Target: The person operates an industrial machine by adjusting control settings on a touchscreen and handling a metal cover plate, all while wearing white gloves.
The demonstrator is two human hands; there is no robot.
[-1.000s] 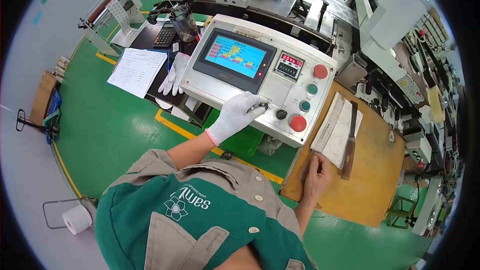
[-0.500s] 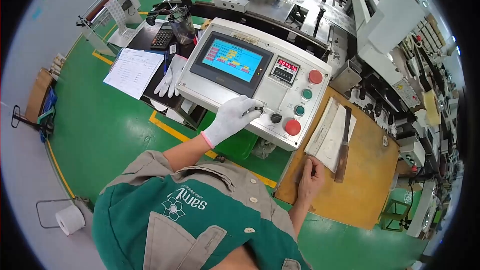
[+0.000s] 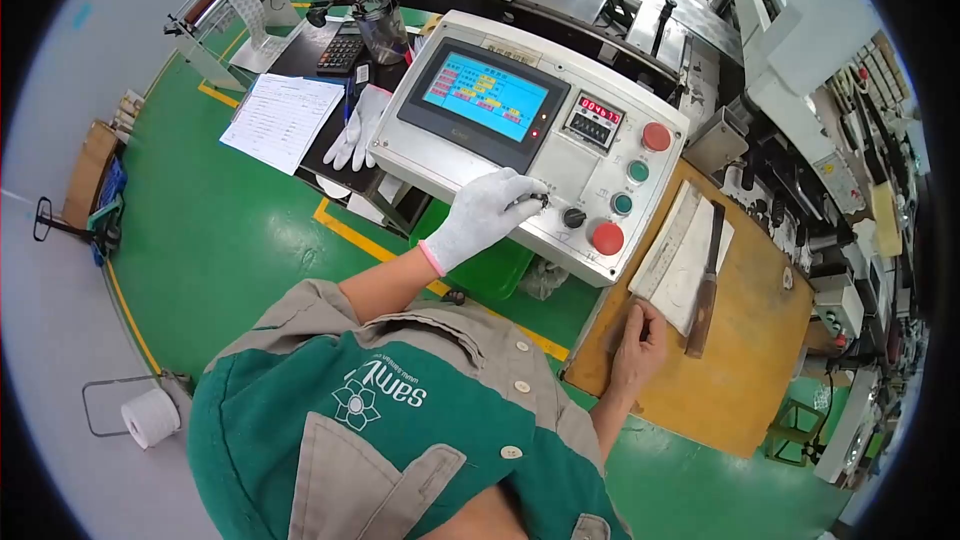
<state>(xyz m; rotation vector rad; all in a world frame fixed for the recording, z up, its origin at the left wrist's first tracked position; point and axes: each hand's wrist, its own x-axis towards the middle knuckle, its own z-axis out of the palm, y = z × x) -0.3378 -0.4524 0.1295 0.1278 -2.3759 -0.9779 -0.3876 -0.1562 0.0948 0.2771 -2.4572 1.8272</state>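
Note:
My left hand, in a white glove with a pink cuff, has its fingers closed round a small black knob on the grey control panel. A second black knob and a red button sit just right of it. My bare right hand rests on the yellow-brown board, fingers curled, beside the lower end of a white ruler. Whether it grips anything is hidden. A wooden-handled blade lies on white paper to its right.
The lit screen and red counter display stand on the panel. At the left are a written sheet, an empty white glove, a calculator and a jar. Machinery extends behind and to the right.
The whole view has shifted, so the panel and both hands appear further right. The counter's last digits have changed. My left hand stays at the same knob.

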